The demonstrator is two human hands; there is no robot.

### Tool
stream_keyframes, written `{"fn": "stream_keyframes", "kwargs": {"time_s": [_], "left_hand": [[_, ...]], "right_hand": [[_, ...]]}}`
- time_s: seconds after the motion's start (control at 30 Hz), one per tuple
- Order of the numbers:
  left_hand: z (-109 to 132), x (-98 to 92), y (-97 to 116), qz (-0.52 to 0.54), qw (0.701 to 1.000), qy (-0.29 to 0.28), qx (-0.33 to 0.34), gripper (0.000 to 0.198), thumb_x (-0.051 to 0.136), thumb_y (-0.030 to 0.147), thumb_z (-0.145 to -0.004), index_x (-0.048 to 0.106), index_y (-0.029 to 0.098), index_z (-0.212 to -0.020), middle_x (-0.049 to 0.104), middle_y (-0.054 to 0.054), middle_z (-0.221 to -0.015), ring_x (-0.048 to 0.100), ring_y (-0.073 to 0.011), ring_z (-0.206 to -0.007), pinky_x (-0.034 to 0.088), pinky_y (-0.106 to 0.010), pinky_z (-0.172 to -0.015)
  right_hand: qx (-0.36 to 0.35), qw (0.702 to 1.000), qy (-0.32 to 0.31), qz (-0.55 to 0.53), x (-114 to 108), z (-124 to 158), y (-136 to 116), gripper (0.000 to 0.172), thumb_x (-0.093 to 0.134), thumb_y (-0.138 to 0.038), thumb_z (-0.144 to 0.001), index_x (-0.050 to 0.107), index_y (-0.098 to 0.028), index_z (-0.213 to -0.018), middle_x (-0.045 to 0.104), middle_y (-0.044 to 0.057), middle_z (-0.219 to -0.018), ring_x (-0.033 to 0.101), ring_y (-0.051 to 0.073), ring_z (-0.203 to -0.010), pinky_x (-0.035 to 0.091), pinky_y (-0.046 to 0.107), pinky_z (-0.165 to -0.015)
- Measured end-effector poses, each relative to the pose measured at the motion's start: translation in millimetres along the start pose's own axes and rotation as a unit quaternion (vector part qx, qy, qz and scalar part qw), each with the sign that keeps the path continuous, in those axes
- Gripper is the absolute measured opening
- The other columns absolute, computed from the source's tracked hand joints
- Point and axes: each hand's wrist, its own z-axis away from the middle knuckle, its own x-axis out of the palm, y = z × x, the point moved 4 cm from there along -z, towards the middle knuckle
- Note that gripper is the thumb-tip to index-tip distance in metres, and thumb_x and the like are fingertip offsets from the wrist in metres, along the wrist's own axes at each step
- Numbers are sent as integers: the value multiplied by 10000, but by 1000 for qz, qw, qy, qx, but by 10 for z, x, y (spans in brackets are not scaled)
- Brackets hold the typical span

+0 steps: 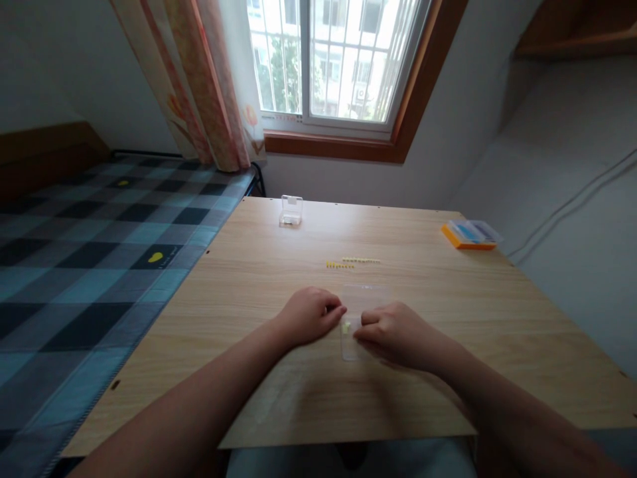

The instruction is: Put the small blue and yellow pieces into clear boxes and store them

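Bedsheet print [168, 256]: too small for us to read
Left hand [309, 315]: curled at clear box [350, 353], grip unclear
Right hand [397, 335]: pinched over box, we can't tell what's held

The left forearm [213, 392] enters from 7 o'clock, bare, its left hand [307, 316] palm-down with fingers curled and thumb and fingertips toward 3 o'clock. The right forearm [497, 401], also bare, enters from 5 o'clock; its right hand [398, 337] is bent-fingered, fingertips toward 9 o'clock. The hands are near, not touching.
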Motion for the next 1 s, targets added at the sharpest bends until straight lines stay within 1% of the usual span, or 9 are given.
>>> {"fn": "stream_keyframes", "kwargs": {"time_s": [0.07, 0.17, 0.23, 0.37, 0.5, 0.63, 0.73, 0.87, 1.0], "left_hand": [[2, 3, -5, 2, 1000, -2, -1, 264, 572, 313, -935, 751, 201, -777, 717, -27, -741, 603, -164, -687, 376, -286, -629], [7, 0, -11, 9, 1000, -3, 0, 260, 573, 310, -936, 754, 201, -783, 715, -24, -736, 602, -160, -679, 381, -286, -627], [11, -7, -13, 12, 1000, -4, 1, 262, 573, 312, -935, 752, 200, -781, 714, -24, -733, 600, -159, -675, 381, -286, -626], [27, -20, 1, 14, 1000, -14, -6, 258, 568, 332, -936, 739, 200, -795, 720, -27, -759, 613, -166, -701, 385, -288, -636], [64, -33, 39, 14, 999, -17, -41, 230, 589, 400, -914, 706, 203, -938, 720, -37, -866, 633, -195, -774, 409, -301, -661], [121, -14, 118, 8, 997, -38, -63, 319, 624, 447, -864, 644, 194, -1057, 703, -71, -976, 642, -245, -886, 457, -335, -748], [157, 27, 174, 4, 996, -43, -79, 340, 637, 408, -828, 609, 190, -1087, 682, -104, -1083, 624, -282, -1001, 469, -372, -854], [178, 98, 225, -7, 994, -22, -108, 319, 634, 345, -787, 572, 195, -1062, 640, -122, -1133, 580, -304, -1090, 452, -406, -944], [179, 159, 268, -24, 991, -21, -127, 288, 629, 317, -768, 549, 209, -1023, 612, -120, -1128, 558, -307, -1107, 440, -415, -959]], "right_hand": [[14, 1000, 11, -5, 55, 14, 0, 221, 570, -171, -940, 697, -207, -763, 658, -4, -717, 494, 102, -572, 250, 285, -562], [29, 998, 44, -18, 72, 44, 2, 195, 569, -217, -962, 724, -217, -843, 680, 1, -760, 522, 107, -600, 267, 285, -577], [27, 998, 55, -32, 61, 64, 8, 178, 578, -223, -959, 735, -223, -875, 691, 1, -782, 540, 108, -615, 282, 284, -586], [21, 998, 30, -46, 53, 84, 22, 194, 588, -179, -930, 733, -223, -809, 689, -10, -750, 542, 101, -594, 289, 284, -582], [29, 998, 24, -42, 61, 70, 33, 198, 580, -189, -936, 752, -230, -848, 699, -5, -752, 555, 111, -599, 297, 288, -588], [31, 998, 37, -38, 64, 59, 37, 206, 568, -219, -961, 768, -231, -914, 698, 7, -754, 553, 118, -597, 297, 289, -585], [32, 998, 37, -44, 55, 58, 32, 206, 573, -221, -955, 771, -227, -899, 695, 10, -746, 548, 118, -590, 296, 287, -584], [33, 998, 31, -47, 39, 52, 23, 210, 577, -198, -930, 766, -216, -840, 695, 14, -736, 535, 114, -578, 289, 283, -582], [36, 998, 28, -51, 29, 51, 31, 211, 575, -200, -923, 751, -218, -809, 691, 9, -742, 535, 115, -584, 289, 288, -585]]}}
